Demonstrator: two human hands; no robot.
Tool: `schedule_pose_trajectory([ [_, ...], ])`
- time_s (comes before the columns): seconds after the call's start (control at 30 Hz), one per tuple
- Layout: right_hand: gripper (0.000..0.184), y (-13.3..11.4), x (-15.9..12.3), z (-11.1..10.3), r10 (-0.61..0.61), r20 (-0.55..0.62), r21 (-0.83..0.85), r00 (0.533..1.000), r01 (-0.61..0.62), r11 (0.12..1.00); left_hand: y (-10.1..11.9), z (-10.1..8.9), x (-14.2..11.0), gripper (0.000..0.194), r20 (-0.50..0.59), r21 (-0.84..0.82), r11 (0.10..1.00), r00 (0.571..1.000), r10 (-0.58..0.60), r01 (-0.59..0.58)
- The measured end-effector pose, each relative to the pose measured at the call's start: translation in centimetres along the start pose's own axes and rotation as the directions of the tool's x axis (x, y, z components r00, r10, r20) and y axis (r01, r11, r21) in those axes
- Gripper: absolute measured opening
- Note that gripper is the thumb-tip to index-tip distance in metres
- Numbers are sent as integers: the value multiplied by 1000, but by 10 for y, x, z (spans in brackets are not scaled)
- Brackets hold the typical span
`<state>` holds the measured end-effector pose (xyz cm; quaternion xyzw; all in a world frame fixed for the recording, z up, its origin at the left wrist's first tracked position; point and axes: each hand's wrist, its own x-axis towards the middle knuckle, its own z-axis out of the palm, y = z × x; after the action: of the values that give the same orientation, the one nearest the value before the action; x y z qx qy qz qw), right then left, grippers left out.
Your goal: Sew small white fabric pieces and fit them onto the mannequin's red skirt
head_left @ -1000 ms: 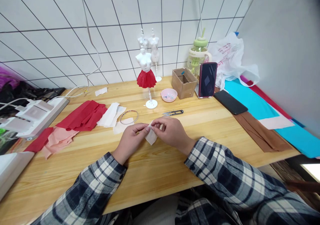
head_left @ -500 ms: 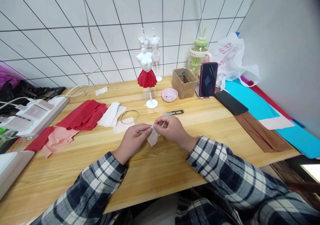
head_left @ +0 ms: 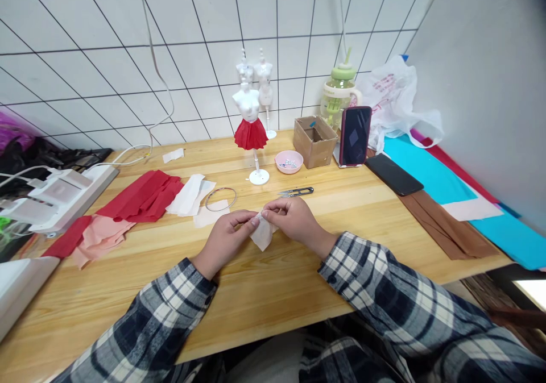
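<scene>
The left hand and right hand pinched a white cloth, spread wider than before, between the table's front and back edges.

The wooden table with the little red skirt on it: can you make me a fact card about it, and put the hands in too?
left hand: pinches the small white cloth
right hand: pinches the same cloth
red skirt: on the front white dress form
pink bowl: holds small pale bits
snips: lie just beyond the right hand
red cloth: lies on the left side
phones: one upright, one lying flat
</scene>
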<state>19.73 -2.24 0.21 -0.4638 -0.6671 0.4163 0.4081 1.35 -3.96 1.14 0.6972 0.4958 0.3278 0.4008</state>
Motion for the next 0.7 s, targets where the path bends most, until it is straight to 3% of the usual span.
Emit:
schedule_pose_trajectory([
  [0.37, 14, -4, -6, 3, -78, 6, -50, 997, 78, 996, -4, 1, 0, 32, -89, 72, 997, 996, -28, 34],
  [0.7, 12, -3, -6, 2, -163, -25, -169, 986, 157, 973, -3, 1, 2, 34, -70, 68, 997, 997, -32, 37],
])
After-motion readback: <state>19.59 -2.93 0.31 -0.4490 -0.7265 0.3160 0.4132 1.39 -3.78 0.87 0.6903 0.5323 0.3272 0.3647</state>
